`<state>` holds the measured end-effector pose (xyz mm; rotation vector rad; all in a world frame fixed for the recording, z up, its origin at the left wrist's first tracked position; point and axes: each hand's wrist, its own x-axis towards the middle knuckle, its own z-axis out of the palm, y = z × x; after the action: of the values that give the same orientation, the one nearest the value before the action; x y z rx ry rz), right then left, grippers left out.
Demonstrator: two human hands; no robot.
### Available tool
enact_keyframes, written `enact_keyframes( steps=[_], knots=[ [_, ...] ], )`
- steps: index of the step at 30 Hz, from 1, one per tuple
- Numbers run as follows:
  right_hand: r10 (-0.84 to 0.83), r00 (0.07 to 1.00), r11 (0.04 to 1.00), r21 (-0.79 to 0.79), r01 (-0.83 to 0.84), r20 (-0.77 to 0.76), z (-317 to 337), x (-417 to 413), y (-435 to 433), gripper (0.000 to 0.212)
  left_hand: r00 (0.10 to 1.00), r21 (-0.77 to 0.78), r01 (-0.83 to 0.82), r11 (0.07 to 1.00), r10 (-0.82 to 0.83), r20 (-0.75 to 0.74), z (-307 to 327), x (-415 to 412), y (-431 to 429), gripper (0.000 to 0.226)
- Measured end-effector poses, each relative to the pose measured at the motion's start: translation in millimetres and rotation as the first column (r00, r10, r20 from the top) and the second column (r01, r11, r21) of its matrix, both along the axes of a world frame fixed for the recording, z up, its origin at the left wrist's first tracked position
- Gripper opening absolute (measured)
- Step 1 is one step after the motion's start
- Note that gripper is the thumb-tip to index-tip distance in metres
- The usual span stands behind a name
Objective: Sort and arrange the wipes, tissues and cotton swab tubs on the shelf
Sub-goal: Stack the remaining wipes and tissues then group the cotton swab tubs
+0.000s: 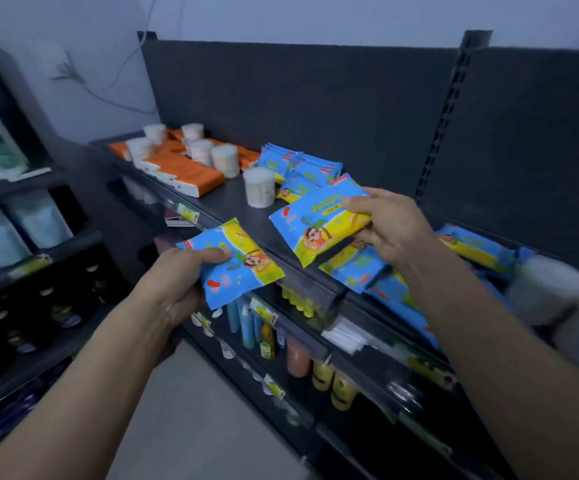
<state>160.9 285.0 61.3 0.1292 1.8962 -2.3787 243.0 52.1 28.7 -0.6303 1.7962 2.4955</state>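
Reference item: the lone cotton swab tub (259, 187), a clear round tub packed with white swabs. It stands upright on the dark shelf (227, 206).

1. Left hand (180, 282): grasps one wipes pack, with the thumb across the top face and the fingers underneath. The left wipes pack (238, 268) is a flat, soft pouch. It is blue with a yellow diagonal band, a cartoon child figure and a red mark near one end. It is held in the air in front of the tub and to its left, out past the front edge of the shelf.

2. Right hand (395, 226): grasps a second pack of the same print by one end, with the thumb on top and the fingers below. The right wipes pack (315, 226) is held tilted, in front of the tub and just to its right.

3. Wipes heap (360, 268): more blue-and-yellow packs lie loosely overlapped on the shelf, right of the tub and under the right hand.

4. Wipes stack (302, 164): a leaning group of the same packs, just beside the tub at its rear right.

5. Tissue packs (187, 173): orange-and-white packs, behind the tub and to its left. Several more cotton swab tubs (201, 152) stand upright among them.
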Motion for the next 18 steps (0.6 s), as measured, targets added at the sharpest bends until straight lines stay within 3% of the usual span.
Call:
enact_keyframes(
  steps=[5,10,18],
  knots=[
    [-0.046,0.998,0.999,-0.022,0.047,0.039,-7,-40,-49,0.042,0.997,-0.063,-0.037,0.997,0.033,-0.066,-1,-33,-48,0.019],
    [-0.111,0.994,0.993,-0.045,0.111,0.001,-14,-95,-86,0.014,0.993,-0.200,-0.006,0.980,-0.018,-0.118,-4,-80,-85,0.029],
    [-0.185,0.983,0.967,-0.183,0.180,-0.014,-8,-217,-135,0.016,0.976,-0.484,-0.026,0.875,-0.083,-0.202,17,-186,-139,0.023]
  ],
)
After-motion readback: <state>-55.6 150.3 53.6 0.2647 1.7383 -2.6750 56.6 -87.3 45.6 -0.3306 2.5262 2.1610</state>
